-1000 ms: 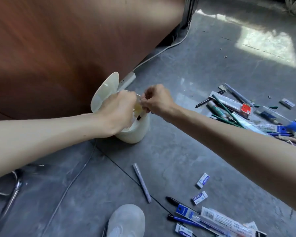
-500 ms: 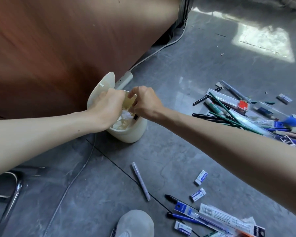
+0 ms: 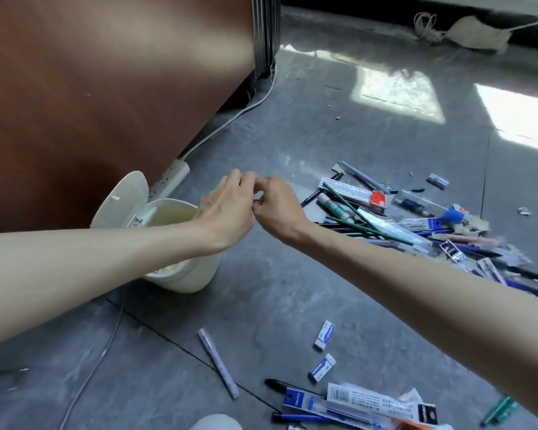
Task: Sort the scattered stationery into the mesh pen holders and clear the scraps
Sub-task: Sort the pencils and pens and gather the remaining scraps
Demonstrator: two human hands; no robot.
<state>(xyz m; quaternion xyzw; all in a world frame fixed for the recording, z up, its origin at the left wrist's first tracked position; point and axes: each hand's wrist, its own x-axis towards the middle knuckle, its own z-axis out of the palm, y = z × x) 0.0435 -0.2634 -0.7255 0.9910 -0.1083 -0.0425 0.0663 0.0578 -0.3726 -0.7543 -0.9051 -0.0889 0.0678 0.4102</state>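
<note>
Both hands are coming up out of the bin (image 3: 193,276) now, left hand (image 3: 227,212) and right hand (image 3: 277,209) pinching fingertips (image 3: 244,179) together at its 2 o'clock, can't tell if they're gripping any scrap, stationery pile (image 3: 385,225) lying at 3 o'clock.

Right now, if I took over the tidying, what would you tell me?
Left hand and right hand: fingertips meet near the open bin; I cannot tell if they pinch anything.
Done: some scraps lie in the bin.
Left: the stationery pile, two erasers, a white pen and refill packets, all on the floor. No mesh holders in view.
</note>
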